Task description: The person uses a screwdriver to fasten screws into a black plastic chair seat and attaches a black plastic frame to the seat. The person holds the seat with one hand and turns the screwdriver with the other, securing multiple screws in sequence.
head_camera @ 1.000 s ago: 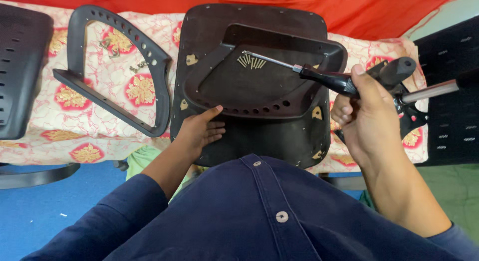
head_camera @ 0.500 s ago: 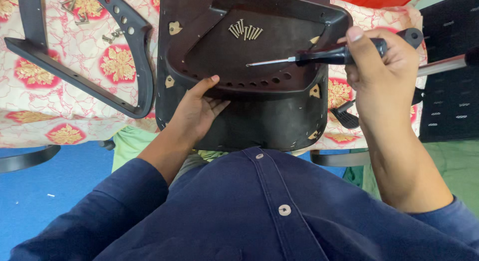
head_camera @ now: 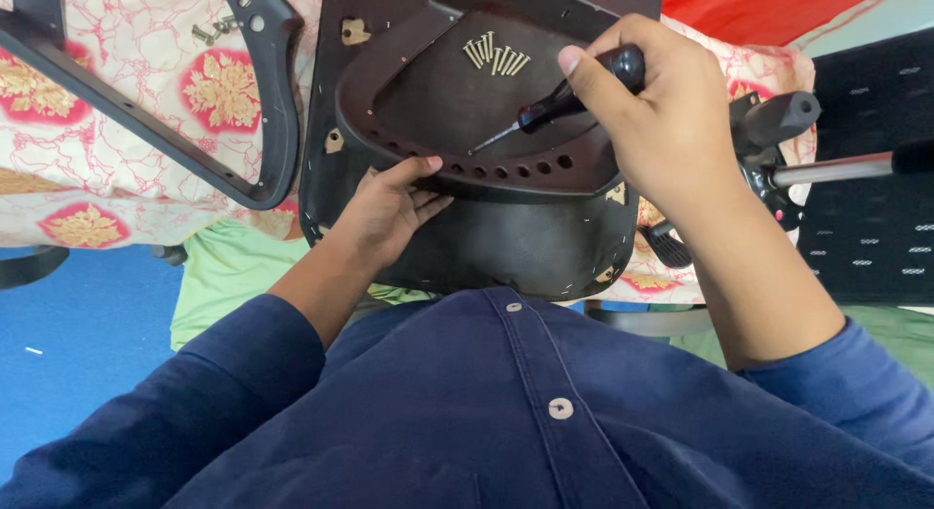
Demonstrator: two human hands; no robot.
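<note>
Head view: dark brown upturned chair seat (head_camera: pixel 506 227), scuffed, hole-lined raised rim.

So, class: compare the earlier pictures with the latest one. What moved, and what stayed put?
The right hand swung the screwdriver in from the right and tipped its point down toward the row of holes in the dark chair seat. The left hand stayed pressed on the seat; the loose screws lay unmoved.

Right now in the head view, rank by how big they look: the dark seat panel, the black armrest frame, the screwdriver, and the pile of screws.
1. Dark seat panel, largest.
2. Black armrest frame, though cut off at the picture's edge.
3. Screwdriver, held in the right hand, so partly hidden.
4. Pile of screws, smallest.
</note>
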